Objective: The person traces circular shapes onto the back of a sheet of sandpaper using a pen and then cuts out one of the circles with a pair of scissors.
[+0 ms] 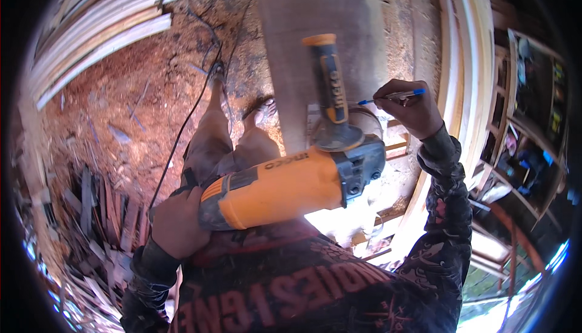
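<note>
An orange and black Ingco angle grinder (282,185) lies across the front of my body, its side handle (334,83) pointing up and away from me. My left hand (182,221) grips its rear end. In my right hand (409,110) is a pen with blue ends (400,94), held between thumb and fingers. The pen's tip is above the wide wooden board (327,19), close to a round edge (370,121) partly hidden behind the grinder head. I cannot tell whether the tip touches anything. A small pale patch (312,117) shows left of the side handle.
Stacked sawn boards (109,55) lie at the upper left, long planks (470,60) at the right. A black cord (186,123) runs over the sawdust-covered ground (136,87) past my feet. Wood offcuts (102,205) are heaped at the lower left. Wooden shelving (536,119) stands far right.
</note>
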Demonstrator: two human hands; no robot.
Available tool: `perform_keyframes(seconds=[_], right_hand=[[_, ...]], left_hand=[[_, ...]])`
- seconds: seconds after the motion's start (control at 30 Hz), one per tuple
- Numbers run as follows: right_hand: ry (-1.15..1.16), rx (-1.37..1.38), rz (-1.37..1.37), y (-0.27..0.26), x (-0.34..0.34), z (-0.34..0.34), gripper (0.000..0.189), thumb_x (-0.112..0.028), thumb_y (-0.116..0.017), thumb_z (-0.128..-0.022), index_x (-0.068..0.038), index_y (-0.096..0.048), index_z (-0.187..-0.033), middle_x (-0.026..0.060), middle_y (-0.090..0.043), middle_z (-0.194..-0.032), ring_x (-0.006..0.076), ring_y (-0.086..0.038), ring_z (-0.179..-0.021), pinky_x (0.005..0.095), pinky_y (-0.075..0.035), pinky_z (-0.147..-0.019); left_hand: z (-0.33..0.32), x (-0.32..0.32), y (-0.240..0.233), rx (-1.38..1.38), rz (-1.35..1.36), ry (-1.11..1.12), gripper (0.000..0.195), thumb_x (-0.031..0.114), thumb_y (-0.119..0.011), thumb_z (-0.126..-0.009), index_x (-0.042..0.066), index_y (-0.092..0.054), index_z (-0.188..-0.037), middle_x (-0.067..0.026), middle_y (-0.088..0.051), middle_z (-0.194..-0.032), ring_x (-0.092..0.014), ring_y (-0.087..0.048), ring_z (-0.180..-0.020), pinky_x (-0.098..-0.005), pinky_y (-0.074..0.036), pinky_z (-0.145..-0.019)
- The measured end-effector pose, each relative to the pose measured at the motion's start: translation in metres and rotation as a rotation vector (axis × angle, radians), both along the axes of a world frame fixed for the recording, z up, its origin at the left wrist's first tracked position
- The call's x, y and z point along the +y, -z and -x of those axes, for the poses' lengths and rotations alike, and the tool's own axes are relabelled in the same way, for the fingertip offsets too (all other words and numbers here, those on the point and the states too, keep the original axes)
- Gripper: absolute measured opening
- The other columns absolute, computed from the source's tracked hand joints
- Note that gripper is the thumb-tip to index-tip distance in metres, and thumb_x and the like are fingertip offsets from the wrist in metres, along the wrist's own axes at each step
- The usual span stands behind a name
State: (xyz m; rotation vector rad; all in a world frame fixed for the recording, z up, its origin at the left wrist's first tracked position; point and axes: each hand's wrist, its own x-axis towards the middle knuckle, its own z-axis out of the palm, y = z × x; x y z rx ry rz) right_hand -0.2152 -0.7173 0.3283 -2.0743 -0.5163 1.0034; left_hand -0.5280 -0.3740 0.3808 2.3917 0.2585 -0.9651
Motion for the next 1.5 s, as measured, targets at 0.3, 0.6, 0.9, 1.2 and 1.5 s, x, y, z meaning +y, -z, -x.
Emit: perform_keyframes(seconds=[0.3,0.6,0.9,1.2,1.5], right_hand=[[0.844,-0.303,-0.210,-0.037,-0.079,0.105,0.022,-0.017,-0.057,-0.102,0.002,-0.067,-0.096,0.0033,-0.063,-0.082,0.0135,-0.060,-0.076,0.0274,-0.047,-0.073],[0.940,-0.162,0.010,-0.014,-0.052,0.204,0.046,-0.039,-0.056,-0.103,0.005,-0.070,-0.101,0.0109,-0.069,-0.078,0.0170,-0.065,-0.074,0.0337,-0.051,-0.070],[0.912,-0.426,0.424,0.006,0.008,0.200,0.062,-0.058,-0.043,-0.102,-0.001,-0.067,-0.109,0.0197,-0.063,-0.073,0.0349,-0.068,-0.073,0.0469,-0.053,-0.066],[1.590,-0.362,-0.030,-0.033,0.014,0.319,0.053,-0.045,-0.053,-0.102,0.003,-0.066,-0.121,0.0192,-0.073,-0.096,0.0210,-0.072,-0.083,0.0334,-0.057,-0.070],[1.661,-0.245,0.073,-0.006,-0.021,0.364,0.046,-0.043,-0.054,-0.103,0.001,-0.066,-0.102,0.0015,-0.056,-0.076,0.0093,-0.050,-0.069,0.0292,-0.043,-0.063]], left_hand=[[-0.034,0.017,0.008,-0.059,0.097,0.099,0.042,0.024,-0.078,-0.074,0.002,-0.061,-0.105,-0.0230,-0.069,-0.085,-0.043,-0.069,-0.082,-0.0497,-0.056,-0.072],[-0.106,0.049,0.015,-0.135,0.160,0.392,0.041,0.021,-0.079,-0.074,0.000,-0.063,-0.106,-0.0249,-0.071,-0.087,-0.043,-0.070,-0.091,-0.0461,-0.057,-0.073],[-0.162,0.073,0.033,-0.265,0.238,0.555,0.041,0.019,-0.079,-0.071,0.000,-0.068,-0.105,-0.0252,-0.072,-0.091,-0.040,-0.072,-0.089,-0.0446,-0.057,-0.076],[-0.159,0.028,-0.014,-0.477,0.222,0.916,0.046,0.023,-0.079,-0.072,-0.002,-0.063,-0.108,-0.0233,-0.070,-0.082,-0.044,-0.068,-0.079,-0.0509,-0.055,-0.071],[-0.134,-0.012,-0.014,-0.262,0.191,0.953,0.043,0.019,-0.075,-0.075,-0.002,-0.060,-0.109,-0.0241,-0.068,-0.081,-0.043,-0.068,-0.074,-0.0513,-0.053,-0.068]])
